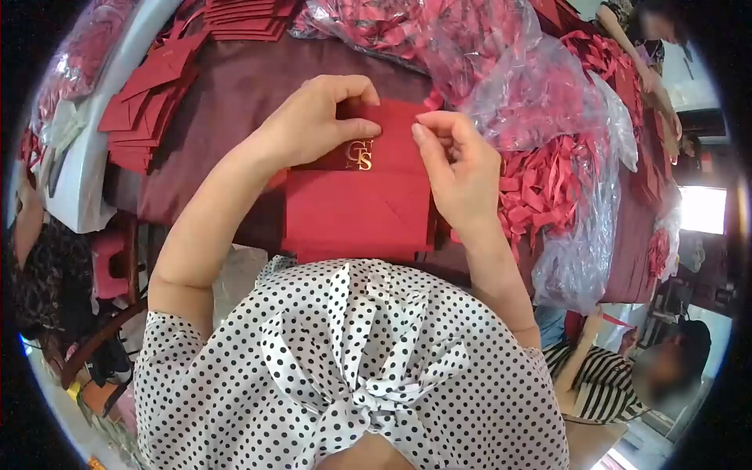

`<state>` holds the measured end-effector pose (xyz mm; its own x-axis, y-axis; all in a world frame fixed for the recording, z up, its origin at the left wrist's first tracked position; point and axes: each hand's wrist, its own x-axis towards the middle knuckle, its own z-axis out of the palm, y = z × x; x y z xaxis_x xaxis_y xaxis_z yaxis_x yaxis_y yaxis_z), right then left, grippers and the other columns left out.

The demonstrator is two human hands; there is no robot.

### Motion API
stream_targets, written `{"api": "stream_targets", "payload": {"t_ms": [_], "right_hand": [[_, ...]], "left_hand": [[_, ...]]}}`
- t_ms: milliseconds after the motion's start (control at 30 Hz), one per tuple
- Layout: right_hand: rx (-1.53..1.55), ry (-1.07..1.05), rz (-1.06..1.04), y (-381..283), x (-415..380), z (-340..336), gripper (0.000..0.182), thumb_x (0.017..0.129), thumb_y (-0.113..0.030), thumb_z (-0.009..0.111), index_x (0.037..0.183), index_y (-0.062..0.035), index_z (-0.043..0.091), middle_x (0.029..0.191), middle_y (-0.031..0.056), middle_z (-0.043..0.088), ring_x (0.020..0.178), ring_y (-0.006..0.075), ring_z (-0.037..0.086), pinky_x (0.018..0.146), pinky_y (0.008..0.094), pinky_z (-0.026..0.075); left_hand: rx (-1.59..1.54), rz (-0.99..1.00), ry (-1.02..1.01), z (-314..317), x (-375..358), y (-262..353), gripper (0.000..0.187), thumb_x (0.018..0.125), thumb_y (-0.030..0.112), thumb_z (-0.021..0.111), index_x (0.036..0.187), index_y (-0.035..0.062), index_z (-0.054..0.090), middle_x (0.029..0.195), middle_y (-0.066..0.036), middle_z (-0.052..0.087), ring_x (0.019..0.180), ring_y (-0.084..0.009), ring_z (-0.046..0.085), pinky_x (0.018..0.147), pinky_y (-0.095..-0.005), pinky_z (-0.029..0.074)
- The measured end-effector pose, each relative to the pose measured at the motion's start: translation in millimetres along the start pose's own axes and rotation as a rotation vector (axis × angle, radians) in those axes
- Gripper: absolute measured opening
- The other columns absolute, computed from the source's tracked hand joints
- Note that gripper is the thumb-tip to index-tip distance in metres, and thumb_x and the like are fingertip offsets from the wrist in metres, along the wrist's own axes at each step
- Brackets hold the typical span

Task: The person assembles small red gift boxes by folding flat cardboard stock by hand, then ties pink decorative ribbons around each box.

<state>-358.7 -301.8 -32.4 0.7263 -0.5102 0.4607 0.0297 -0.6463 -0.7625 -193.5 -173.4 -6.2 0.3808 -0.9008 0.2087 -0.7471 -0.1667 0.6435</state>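
Observation:
A red paper envelope (395,153) with gold lettering lies in front of me, on or just above a pile of plain red envelopes (352,207). My left hand (325,117) is closed on its upper left part, with the thumb on the face near the lettering and the fingers curled at the top edge. At the right edge, my right hand (460,160) has its thumb and forefinger drawn close together in a pinch. What sits between those fingertips is too small to make out. A bit of red ribbon (433,99) shows just above them.
Fanned red envelopes (153,110) lie at the left, and another stack (247,17) stands at the back. Clear plastic bags (509,86) and loose red ribbons (540,188) fill the right side. A person in a striped top (607,384) sits at the right.

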Motion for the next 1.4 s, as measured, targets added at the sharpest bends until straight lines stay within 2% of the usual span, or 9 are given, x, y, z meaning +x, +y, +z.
{"api": "stream_targets", "payload": {"t_ms": [100,200,333,400,533,733,1067,1233,1400], "right_hand": [[0.118,-0.086,0.088,-3.3,9.5,5.8,0.01,0.085,-0.006,0.063,0.092,0.0007,0.061,0.077,0.0112,0.063,0.063,0.0177,0.06,0.059,0.0294,0.047],[0.088,-0.081,0.075,-3.5,10.7,13.1,0.01,0.085,-0.006,0.063,0.092,0.0006,0.06,0.079,0.0113,0.063,0.064,0.018,0.06,0.059,0.0294,0.047],[0.076,-0.122,0.096,-5.0,8.8,15.9,0.01,0.085,-0.006,0.063,0.092,-0.0001,0.061,0.081,0.0114,0.062,0.066,0.0187,0.06,0.059,0.0296,0.046],[0.059,-0.122,0.008,-5.1,8.4,16.0,0.009,0.085,-0.007,0.063,0.092,-0.0011,0.061,0.081,0.0115,0.061,0.066,0.02,0.059,0.059,0.03,0.046],[-0.01,-0.089,-0.101,-8.4,11.3,7.8,0.01,0.082,-0.006,0.065,0.091,-0.0022,0.062,0.082,0.0104,0.06,0.07,0.0227,0.058,0.061,0.0318,0.046],[-0.184,-0.121,-0.258,-7.6,13.7,3.0,0.011,0.078,-0.005,0.067,0.088,-0.0044,0.064,0.08,0.0106,0.058,0.075,0.0287,0.056,0.066,0.037,0.046],[-0.34,-0.303,-0.27,-25.9,25.6,6.9,0.008,0.077,-0.002,0.064,0.082,-0.0024,0.057,0.079,0.0112,0.055,0.075,0.029,0.054,0.067,0.0376,0.046],[-0.502,-0.307,-0.592,-23.9,31.2,8.5,0.009,0.076,-0.001,0.063,0.082,-0.002,0.056,0.078,0.0104,0.053,0.074,0.0288,0.053,0.068,0.0373,0.045],[-0.222,-0.318,-0.338,-13.1,37.7,10.5,0.007,0.077,-0.002,0.066,0.081,-0.0022,0.06,0.075,0.0113,0.058,0.07,0.027,0.058,0.064,0.0355,0.046]], "left_hand": [[-0.567,-0.183,-0.108,12.6,-3.5,-15.4,0.015,0.079,0.008,0.069,0.085,0.0003,0.058,0.069,-0.003,0.058,0.067,-0.0118,0.053,0.062,-0.0294,0.044],[-0.609,-0.2,-0.134,9.8,-4.5,-24.1,0.01,0.082,0.005,0.065,0.089,0.0002,0.06,0.071,0.0,0.057,0.071,-0.0062,0.05,0.063,-0.0268,0.043],[-0.439,-0.148,-0.343,-19.6,4.9,-16.1,0.009,0.083,0.004,0.063,0.088,-0.0011,0.057,0.076,0.002,0.057,0.075,-0.0067,0.049,0.068,-0.0233,0.042],[-0.06,-0.025,-0.479,-31.6,14.2,-6.6,0.01,0.083,0.006,0.063,0.086,-0.001,0.056,0.075,0.002,0.057,0.074,-0.0066,0.048,0.066,-0.0243,0.041],[-0.162,0.052,-0.453,-20.4,19.9,-12.5,0.014,0.083,0.01,0.064,0.085,-0.0004,0.055,0.077,0.002,0.056,0.074,-0.0064,0.047,0.065,-0.0247,0.04],[-0.787,-0.193,-0.396,-2.3,15.0,-27.7,0.011,0.088,0.013,0.061,0.086,0.0029,0.057,0.08,0.007,0.054,0.076,-0.0007,0.045,0.068,-0.0174,0.038],[-0.645,-0.099,-0.342,-6.2,8.1,-21.5,0.014,0.088,0.01,0.06,0.081,0.0014,0.052,0.075,0.007,0.048,0.073,-0.0022,0.041,0.065,-0.019,0.036],[-0.521,-0.059,-0.271,-7.8,5.5,-21.8,0.012,0.089,0.008,0.059,0.082,0.0004,0.051,0.075,0.006,0.049,0.073,-0.0024,0.042,0.065,-0.0196,0.037],[-0.755,-0.167,-0.294,-3.5,4.4,-32.6,0.009,0.088,0.009,0.06,0.086,0.0007,0.057,0.079,0.006,0.055,0.076,-0.002,0.047,0.068,-0.0187,0.04]]}}
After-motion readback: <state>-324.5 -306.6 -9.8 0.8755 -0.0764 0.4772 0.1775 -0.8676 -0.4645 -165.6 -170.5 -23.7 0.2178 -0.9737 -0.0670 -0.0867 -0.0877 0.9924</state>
